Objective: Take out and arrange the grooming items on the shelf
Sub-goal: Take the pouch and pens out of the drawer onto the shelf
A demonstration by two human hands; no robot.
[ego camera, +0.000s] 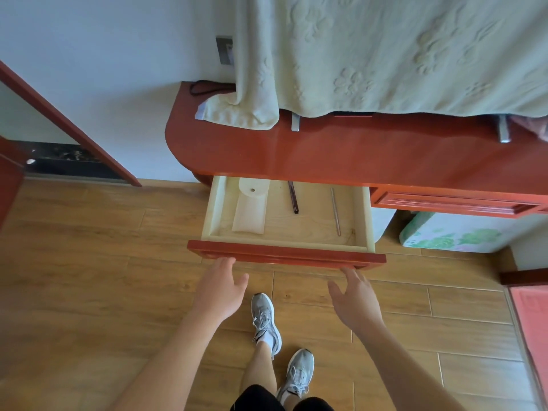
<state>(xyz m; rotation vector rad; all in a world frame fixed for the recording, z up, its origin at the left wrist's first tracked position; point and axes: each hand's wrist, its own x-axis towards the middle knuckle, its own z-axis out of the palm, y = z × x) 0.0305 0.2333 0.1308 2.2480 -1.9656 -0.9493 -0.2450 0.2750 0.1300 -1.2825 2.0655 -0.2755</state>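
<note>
Operator: Drawer (286, 256) stands open under the red top (341, 155), and I have both hands just below its front panel. My left hand (221, 289) and right hand (354, 301) show straight, loose fingers holding nothing. The fingertips reach the panel's lower edge, though I cannot tell whether they touch it.

Spotter: Where are the grooming items?

Operator: All inside the drawer. A white pouch (250, 209) lies at the left, a dark stick (293, 200) sits near the middle with its far end under the top, and a thin pink stick (335, 212) lies toward the right. None of them touch.

Spotter: How would you handle it?

Operator: I judge the taking-out has not begun. I would bring one hand over the front panel and come down from above. Each stick I would pinch near its middle, so it cannot roll on the flat wooden bottom. The pouch looks soft, so I would slide fingers under its near end.

Spotter: And the landing place?

Operator: The red top is glossy and bare along its front. A pale green towel (400, 54) hangs over the back and bunches at the left corner, with a black cable (204, 86) by the wall. I would set things on the bare strip in front of the towel. Below is a wood-plank floor (89, 247), with a flowered stool (450, 232) to the right.
</note>
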